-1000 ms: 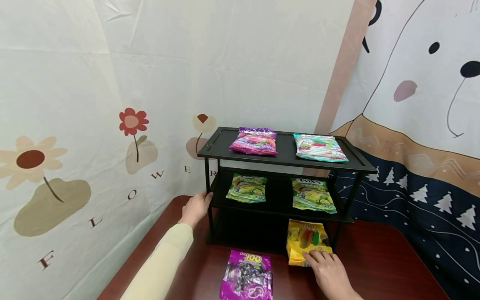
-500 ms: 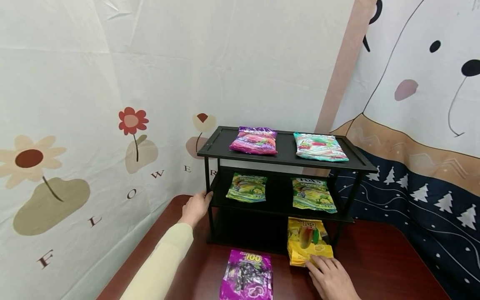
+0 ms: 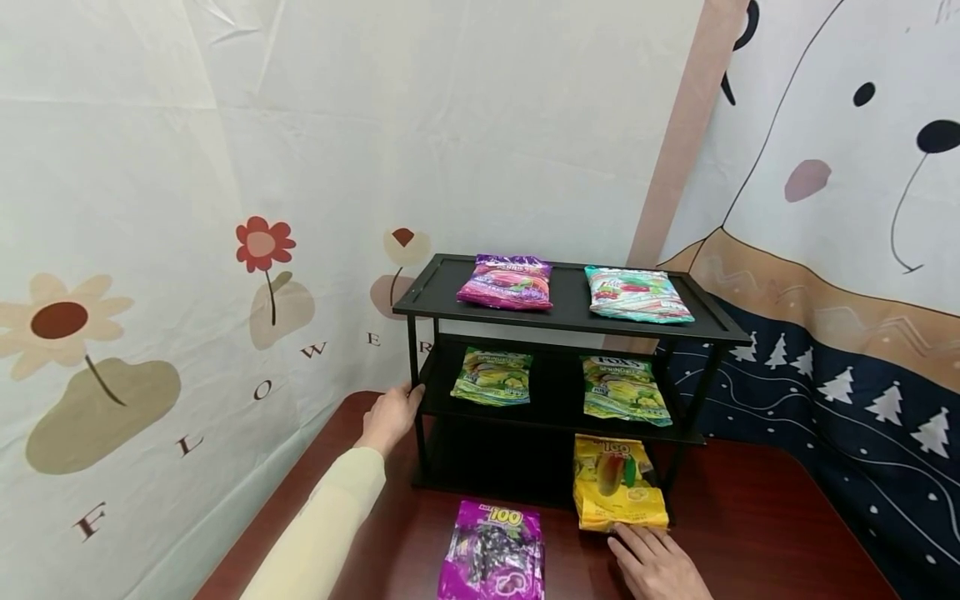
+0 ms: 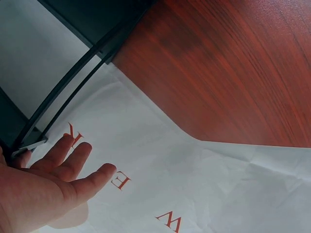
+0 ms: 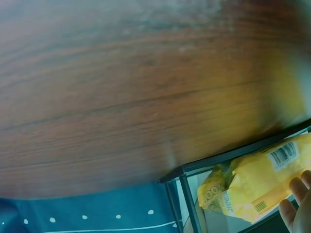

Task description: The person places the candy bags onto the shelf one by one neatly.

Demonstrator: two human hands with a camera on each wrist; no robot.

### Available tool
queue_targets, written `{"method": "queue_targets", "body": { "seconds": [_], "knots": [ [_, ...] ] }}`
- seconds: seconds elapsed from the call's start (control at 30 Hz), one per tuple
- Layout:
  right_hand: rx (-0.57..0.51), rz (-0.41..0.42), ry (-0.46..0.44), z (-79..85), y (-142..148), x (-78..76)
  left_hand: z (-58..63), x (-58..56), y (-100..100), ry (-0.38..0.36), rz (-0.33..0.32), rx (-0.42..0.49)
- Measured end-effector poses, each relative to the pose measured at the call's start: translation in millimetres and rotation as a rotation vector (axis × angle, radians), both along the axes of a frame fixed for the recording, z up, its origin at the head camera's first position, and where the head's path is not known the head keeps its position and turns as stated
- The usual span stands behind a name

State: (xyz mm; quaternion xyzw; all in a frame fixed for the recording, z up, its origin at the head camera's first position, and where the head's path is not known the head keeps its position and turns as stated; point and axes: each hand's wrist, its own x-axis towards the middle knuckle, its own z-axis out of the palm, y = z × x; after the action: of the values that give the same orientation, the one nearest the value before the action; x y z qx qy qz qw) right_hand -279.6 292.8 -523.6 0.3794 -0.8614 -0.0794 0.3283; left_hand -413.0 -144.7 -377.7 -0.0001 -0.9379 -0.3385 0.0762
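Observation:
A black three-tier rack (image 3: 562, 293) stands on the table. My left hand (image 3: 390, 419) holds its left side at the middle shelf, by the front post; in the left wrist view the other fingers of this hand (image 4: 53, 189) stick out past the frame. On the lower right lies a yellow candy bag (image 3: 618, 483) with a mango picture, its front end out over the bottom shelf's edge. My right hand (image 3: 658, 562) touches that front end with extended fingers. The right wrist view shows fingertips of this hand (image 5: 299, 204) against the yellow bag (image 5: 272, 179).
A purple grape candy bag (image 3: 492, 552) lies on the red-brown table (image 3: 765, 517) before the rack. A pink-purple bag (image 3: 507, 283) and a teal-white bag (image 3: 637, 294) lie on top. Two green bags (image 3: 492, 377) lie on the middle shelf. Printed cloth (image 3: 315, 150) hangs behind.
My right hand has slid down to the yellow bag's front edge, and the bag has shifted slightly. The left hand keeps its place on the rack.

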Motion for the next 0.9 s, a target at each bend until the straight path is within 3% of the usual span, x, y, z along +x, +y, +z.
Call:
{"method": "queue_targets", "body": {
  "seconds": [0.27, 0.9],
  "knots": [
    [-0.025, -0.048, -0.009, -2.1, -5.1, -5.4, -0.2, -1.0, 0.0, 0.003, 0.002, 0.004],
    [-0.112, -0.165, -0.16, 2.4, -21.6, -26.1, -1.5, -0.5, -1.2, -0.002, -0.015, 0.02]
  ]
}}
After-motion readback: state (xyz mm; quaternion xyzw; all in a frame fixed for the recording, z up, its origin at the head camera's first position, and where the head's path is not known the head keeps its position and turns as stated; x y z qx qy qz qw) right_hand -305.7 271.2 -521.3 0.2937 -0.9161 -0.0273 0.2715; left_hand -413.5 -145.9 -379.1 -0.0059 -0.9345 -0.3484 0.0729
